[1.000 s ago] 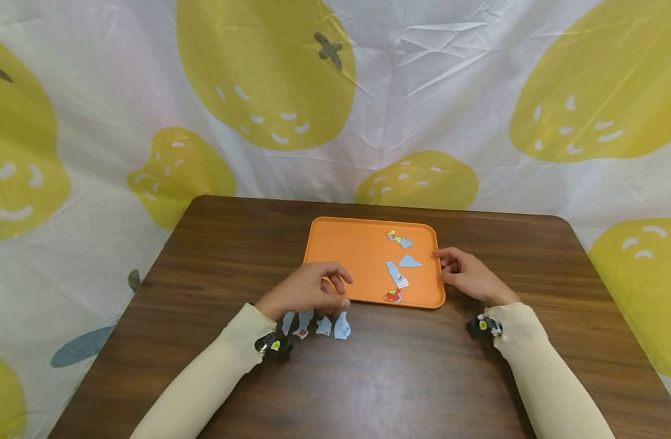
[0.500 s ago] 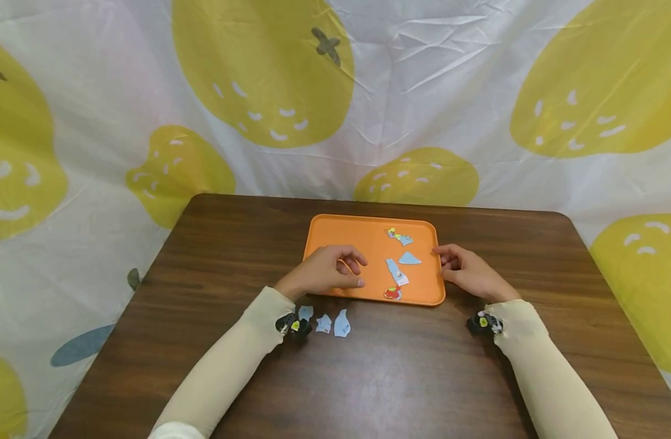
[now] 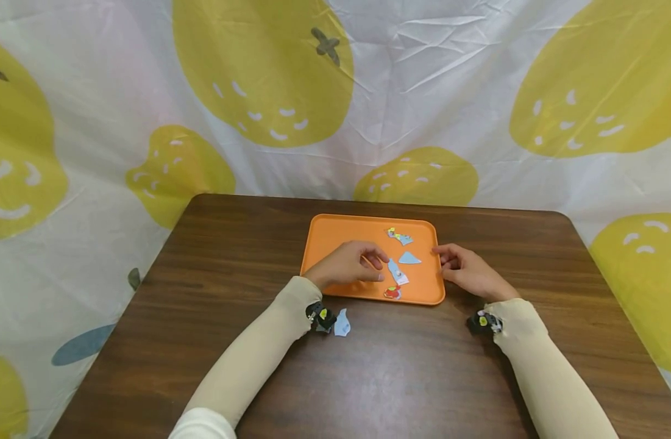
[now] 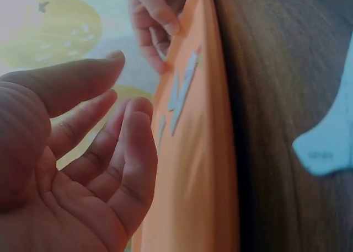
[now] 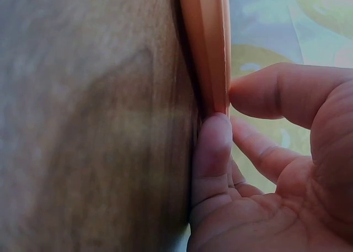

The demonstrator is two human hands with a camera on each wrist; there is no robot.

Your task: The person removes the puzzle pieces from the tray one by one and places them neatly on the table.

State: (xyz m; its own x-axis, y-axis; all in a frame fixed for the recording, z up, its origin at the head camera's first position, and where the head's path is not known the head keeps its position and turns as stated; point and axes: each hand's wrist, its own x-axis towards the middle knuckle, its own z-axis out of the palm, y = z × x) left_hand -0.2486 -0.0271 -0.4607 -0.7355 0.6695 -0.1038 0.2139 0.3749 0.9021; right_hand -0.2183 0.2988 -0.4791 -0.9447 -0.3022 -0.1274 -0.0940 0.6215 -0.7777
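Over the orange tray point(image 3: 340, 233) hovers my left hand point(image 3: 346, 265), its fingers loosely bent with nothing between them, as the left wrist view confirms. Its fingertips are close to a long pale blue piece point(image 3: 398, 274) with a printed picture. My right hand point(image 3: 472, 275) pinches the tray's right rim between thumb and fingers, seen closely in the right wrist view. Also on the tray's right half lie a blue triangular piece point(image 3: 409, 258), a yellow-and-blue piece point(image 3: 403, 238) and a red piece point(image 3: 392, 293).
In front of the tray, a pale blue irregular piece point(image 3: 342, 323) lies on the brown wooden table point(image 3: 401, 372). Other pieces there are mostly hidden under my left wrist and its camera point(image 3: 321, 317). A lemon-patterned curtain point(image 3: 390, 103) hangs behind the table.
My left hand has moved right and forward from above the loose pieces on the table to over the tray. My right hand keeps its hold on the rim; the pieces on the tray look unmoved.
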